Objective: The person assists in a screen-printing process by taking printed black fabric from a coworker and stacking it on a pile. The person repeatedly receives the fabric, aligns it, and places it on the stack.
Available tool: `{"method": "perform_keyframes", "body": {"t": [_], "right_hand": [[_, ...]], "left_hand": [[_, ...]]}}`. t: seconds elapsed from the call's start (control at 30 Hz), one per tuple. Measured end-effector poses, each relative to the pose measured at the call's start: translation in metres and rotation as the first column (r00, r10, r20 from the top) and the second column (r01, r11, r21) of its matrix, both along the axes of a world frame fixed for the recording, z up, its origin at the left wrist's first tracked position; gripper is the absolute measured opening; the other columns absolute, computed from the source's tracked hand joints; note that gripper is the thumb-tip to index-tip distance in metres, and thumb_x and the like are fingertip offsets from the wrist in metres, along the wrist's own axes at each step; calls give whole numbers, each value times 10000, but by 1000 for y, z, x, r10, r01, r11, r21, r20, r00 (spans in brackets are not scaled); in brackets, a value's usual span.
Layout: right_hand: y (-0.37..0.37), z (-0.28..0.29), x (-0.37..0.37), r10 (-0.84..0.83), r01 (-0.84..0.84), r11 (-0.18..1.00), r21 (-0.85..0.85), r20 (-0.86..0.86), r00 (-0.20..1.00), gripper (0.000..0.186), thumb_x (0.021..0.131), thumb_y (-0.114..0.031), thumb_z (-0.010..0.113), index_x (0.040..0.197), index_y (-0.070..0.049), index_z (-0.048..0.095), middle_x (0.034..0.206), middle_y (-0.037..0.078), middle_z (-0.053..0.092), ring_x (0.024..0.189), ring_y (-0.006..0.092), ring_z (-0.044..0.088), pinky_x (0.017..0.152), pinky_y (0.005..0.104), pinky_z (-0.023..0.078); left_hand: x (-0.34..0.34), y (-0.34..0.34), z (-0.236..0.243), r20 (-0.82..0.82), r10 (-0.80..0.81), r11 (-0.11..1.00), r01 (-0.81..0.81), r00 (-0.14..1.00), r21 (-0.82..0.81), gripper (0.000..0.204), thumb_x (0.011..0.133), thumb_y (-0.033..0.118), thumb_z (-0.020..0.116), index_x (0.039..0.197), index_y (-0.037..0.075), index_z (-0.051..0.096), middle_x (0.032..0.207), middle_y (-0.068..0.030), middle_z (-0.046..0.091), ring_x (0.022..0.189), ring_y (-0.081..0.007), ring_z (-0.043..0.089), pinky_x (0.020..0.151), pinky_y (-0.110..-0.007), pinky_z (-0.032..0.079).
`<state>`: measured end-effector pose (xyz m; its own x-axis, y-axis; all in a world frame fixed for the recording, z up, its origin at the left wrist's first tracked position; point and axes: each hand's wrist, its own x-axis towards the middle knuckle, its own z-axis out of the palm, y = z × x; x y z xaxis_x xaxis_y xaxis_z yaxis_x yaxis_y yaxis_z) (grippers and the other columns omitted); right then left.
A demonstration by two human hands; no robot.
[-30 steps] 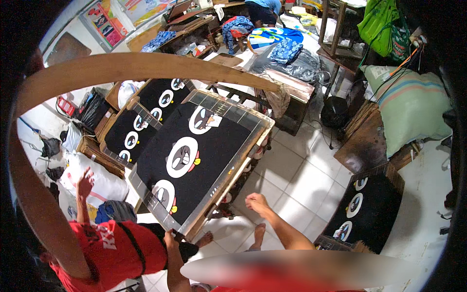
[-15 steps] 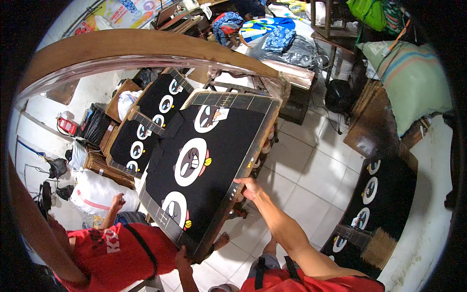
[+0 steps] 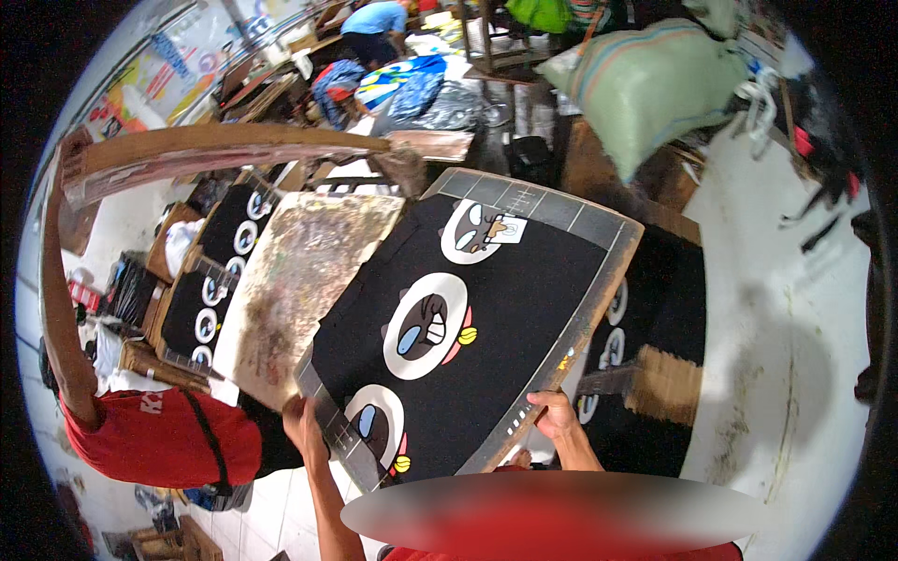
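Between my two hands I carry a flat board (image 3: 599,234) with a dark gridded border at each end. Black fabric (image 3: 524,318) covers it, printed with white circles that hold dark cartoon faces with small yellow and pink details. My left hand (image 3: 304,428) is closed on the board's near-left corner. On its right edge, near the lower end, my right hand (image 3: 558,417) grips with the thumb on top. The board is tilted and held off the stained, paint-covered tabletop (image 3: 299,280) at its left.
A co-worker in a red shirt (image 3: 168,439) stands at left, arm raised to a large wooden frame (image 3: 243,150). Similar printed boards lie at left (image 3: 210,299) and right (image 3: 655,318). A stuffed pale green sack (image 3: 645,79) and a person in blue (image 3: 374,28) are farther back.
The board has come off the tabletop and shifted right, baring the stained surface. My left hand now shows clearly at its corner. The view has turned right.
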<state>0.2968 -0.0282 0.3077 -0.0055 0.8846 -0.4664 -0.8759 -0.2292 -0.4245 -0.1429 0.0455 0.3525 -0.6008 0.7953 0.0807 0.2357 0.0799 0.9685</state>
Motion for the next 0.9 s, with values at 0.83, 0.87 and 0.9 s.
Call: {"method": "perform_keyframes", "body": {"t": [0.83, 0.87, 0.9], "right_hand": [[-86, -2, 78, -650, 656, 674, 341, -149, 745, 560, 653, 103, 655, 1189, -51, 593, 1154, 129, 626, 910, 284, 637, 752, 462, 549], [-83, -3, 71, -621, 625, 674, 394, -156, 768, 572, 648, 101, 662, 1193, -56, 590, 1152, 119, 629, 949, 294, 624, 794, 474, 534], [-75, -3, 67, -607, 615, 684, 392, -162, 778, 584, 642, 99, 669, 1198, -61, 588, 1149, 110, 631, 987, 303, 611, 837, 487, 518]], "left_hand": [[382, 397, 312, -361, -884, 331, 943, 296, -35, 499, 771, 480, 742, 895, -1, 692, 864, -88, 663, 755, -164, 608, 717, -316, 462], [387, 397, 311, -318, -917, 254, 967, 242, 5, 485, 768, 468, 749, 886, 2, 695, 862, -89, 664, 758, -164, 610, 709, -312, 464], [394, 405, 314, -344, -904, 247, 967, 256, 68, 450, 771, 431, 758, 870, -3, 691, 819, -95, 664, 726, -164, 614, 684, -312, 472]]}}
